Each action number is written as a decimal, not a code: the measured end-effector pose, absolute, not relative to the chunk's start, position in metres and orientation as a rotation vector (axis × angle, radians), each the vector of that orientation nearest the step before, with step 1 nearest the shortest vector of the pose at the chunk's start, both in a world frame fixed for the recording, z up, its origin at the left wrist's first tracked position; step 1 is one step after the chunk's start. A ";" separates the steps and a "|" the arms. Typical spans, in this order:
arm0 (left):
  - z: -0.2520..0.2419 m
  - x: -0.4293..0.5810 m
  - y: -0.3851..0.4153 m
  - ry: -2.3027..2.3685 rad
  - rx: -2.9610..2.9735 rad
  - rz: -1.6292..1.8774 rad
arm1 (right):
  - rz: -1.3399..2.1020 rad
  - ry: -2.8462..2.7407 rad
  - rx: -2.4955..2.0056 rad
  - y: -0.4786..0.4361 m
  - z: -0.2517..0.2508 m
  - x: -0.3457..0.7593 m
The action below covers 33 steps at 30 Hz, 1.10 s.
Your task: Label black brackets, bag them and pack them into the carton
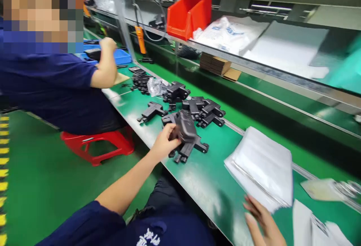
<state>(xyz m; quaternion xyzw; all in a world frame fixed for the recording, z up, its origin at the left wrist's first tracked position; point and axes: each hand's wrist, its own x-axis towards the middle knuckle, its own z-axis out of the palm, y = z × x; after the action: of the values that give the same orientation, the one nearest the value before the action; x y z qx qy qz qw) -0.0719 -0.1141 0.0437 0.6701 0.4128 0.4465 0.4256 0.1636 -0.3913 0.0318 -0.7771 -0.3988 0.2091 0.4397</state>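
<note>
My left hand (166,142) is closed, thumb and fingers pinching a black plastic part (186,126) at the near end of a pile. More black T-shaped plastic parts (211,112) lie heaped just behind it, and a single one (152,111) rests to the left. At the lower right my right hand (263,221) holds nothing, its fingers apart. It is close to the front edge of a stack of white translucent plastic bags (262,163); whether it touches them I cannot tell.
A co-worker (50,88) sits to the left above a red stool (98,144), near a blue tray (122,56). Overhead, a shelf carries a red bin (188,17) and white bags (225,32). Brown cardboard (214,64) lies below it. White sheets (313,225) lie right of my right hand.
</note>
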 end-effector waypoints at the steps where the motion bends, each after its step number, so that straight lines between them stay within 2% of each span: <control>1: 0.043 -0.055 -0.133 1.044 1.845 1.009 | 0.651 -0.941 -1.786 -0.383 0.028 0.155; 3: 0.041 -0.025 -0.170 1.010 2.165 0.803 | 0.827 -0.824 -1.494 -0.363 0.023 0.141; 8: 0.032 0.021 -0.232 0.671 2.520 0.553 | 0.765 -0.385 -1.300 -0.342 0.011 0.137; 11: 0.039 0.031 -0.237 0.571 2.422 0.481 | 0.742 -0.269 -1.267 -0.361 0.007 0.143; 17: 0.052 0.039 -0.231 0.420 2.108 -0.059 | 0.787 -0.614 -1.341 -0.390 0.013 0.167; 22: 0.053 0.042 -0.239 0.423 2.156 -0.122 | 0.991 -0.753 -1.404 -0.393 0.019 0.184; 33: 0.050 0.038 -0.231 0.271 1.996 -0.210 | 1.092 -0.795 -1.430 -0.402 0.017 0.186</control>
<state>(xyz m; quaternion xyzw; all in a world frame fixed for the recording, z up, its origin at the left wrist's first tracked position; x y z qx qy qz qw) 0.0377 -0.2310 0.0496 0.8360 0.1133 -0.0881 0.5296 0.1857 -0.4024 0.0169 -0.6052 -0.3366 0.4622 0.5540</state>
